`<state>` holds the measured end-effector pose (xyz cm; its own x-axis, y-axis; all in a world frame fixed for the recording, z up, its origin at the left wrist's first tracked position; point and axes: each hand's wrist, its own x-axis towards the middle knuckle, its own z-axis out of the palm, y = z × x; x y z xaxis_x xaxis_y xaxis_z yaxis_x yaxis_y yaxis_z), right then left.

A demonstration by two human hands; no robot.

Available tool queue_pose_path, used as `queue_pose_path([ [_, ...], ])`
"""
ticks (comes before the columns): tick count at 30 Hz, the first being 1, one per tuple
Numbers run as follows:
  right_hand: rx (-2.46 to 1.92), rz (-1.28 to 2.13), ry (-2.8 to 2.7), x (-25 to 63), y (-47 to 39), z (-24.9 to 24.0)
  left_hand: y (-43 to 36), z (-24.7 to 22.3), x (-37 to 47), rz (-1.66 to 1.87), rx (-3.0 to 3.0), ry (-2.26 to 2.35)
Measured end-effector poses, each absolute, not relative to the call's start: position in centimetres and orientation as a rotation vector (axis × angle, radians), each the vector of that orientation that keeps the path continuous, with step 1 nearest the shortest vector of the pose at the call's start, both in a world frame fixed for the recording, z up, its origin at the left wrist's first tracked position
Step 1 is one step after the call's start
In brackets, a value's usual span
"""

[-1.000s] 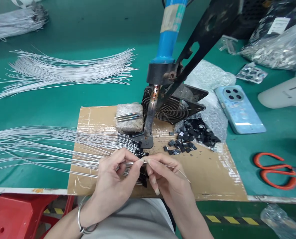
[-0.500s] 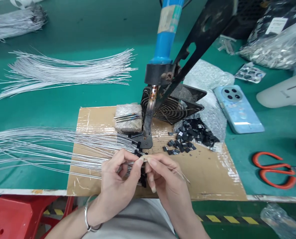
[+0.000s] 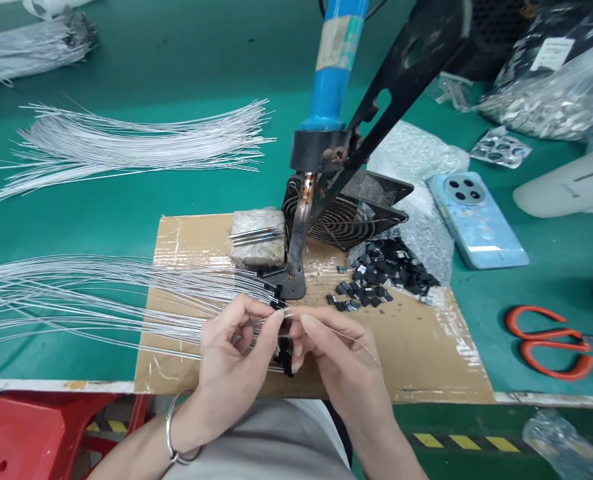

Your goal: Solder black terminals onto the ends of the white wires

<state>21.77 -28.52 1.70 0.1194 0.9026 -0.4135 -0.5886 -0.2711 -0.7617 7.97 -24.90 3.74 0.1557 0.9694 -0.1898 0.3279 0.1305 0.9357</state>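
My left hand (image 3: 239,350) is closed, with thumb and index finger pinching a thin silvery wire (image 3: 287,316). Close on its right, my right hand (image 3: 339,347) pinches a thin wire too, and a fine loose length (image 3: 359,343) trails back over its knuckles. Whether both hands grip one wire is hard to see. Behind and under my fingers lies a row of white wires (image 3: 176,323), their right ends tipped with small black pieces (image 3: 285,347). A soldering iron (image 3: 304,213) points down at a black plate just beyond my fingertips.
A cardboard sheet (image 3: 426,360) covers the green table (image 3: 126,220). On it are a pale block with metal rods (image 3: 257,250), a black fan (image 3: 346,213) and loose black pieces (image 3: 396,267). Rightward lie a blue phone (image 3: 481,220) and orange-handled scissors (image 3: 556,353). More wires (image 3: 141,143) lie left.
My right fingertips have drawn a little to the right, away from the left ones, opening a small gap. My left hand has shifted slightly left, still pinching.
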Motion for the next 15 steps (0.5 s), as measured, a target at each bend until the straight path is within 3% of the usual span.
queue_pose_path([
  [15,-1.182,1.460,-0.446,21.64,-28.73,2.05,-25.02,3.94,7.64,0.888,1.691,1.280],
])
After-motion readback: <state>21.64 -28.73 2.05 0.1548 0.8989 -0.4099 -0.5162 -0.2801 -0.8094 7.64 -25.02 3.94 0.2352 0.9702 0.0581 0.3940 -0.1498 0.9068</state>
